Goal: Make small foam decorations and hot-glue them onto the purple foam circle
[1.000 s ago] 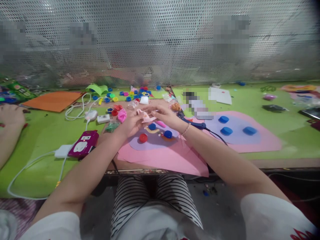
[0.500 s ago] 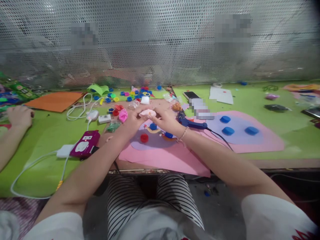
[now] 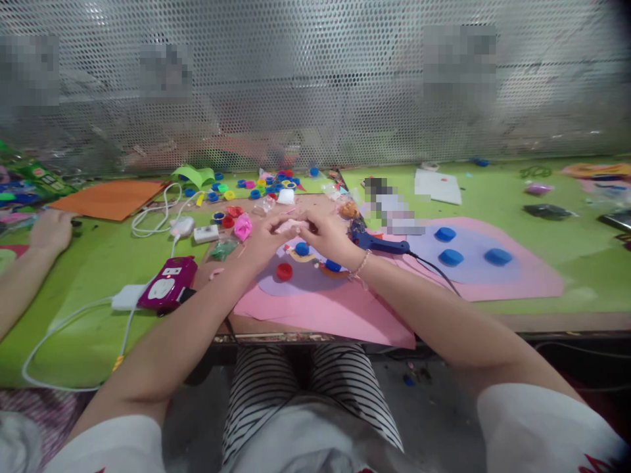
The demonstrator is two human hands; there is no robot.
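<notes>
My left hand (image 3: pixel 269 238) and my right hand (image 3: pixel 328 238) meet at the middle of the table, fingers closed around a pale pink lump (image 3: pixel 290 226). The lump looks soft; the fingers hide part of it, and I cannot tell what it is. Below the hands lies a lilac paper shape (image 3: pixel 271 286) on a pink sheet (image 3: pixel 340 318). On the lilac paper are a red bottle cap (image 3: pixel 284 271) and two blue bottle caps (image 3: pixel 302 249), with small yellowish curved pieces beside the blue ones. A blue glue gun (image 3: pixel 387 245) lies just right of my right hand.
Several loose caps (image 3: pixel 255 195) lie at the back. A magenta power socket (image 3: pixel 170 286) with white cables is on the left, near another person's hand (image 3: pixel 52 231). Right, a second lilac-and-pink paper (image 3: pixel 535 282) bears three blue caps. A perforated metal screen (image 3: pixel 315 85) stands behind.
The pale pink lump sits slightly lower and is more covered by my fingers. The other person's hand at the left has shifted a little to the right.
</notes>
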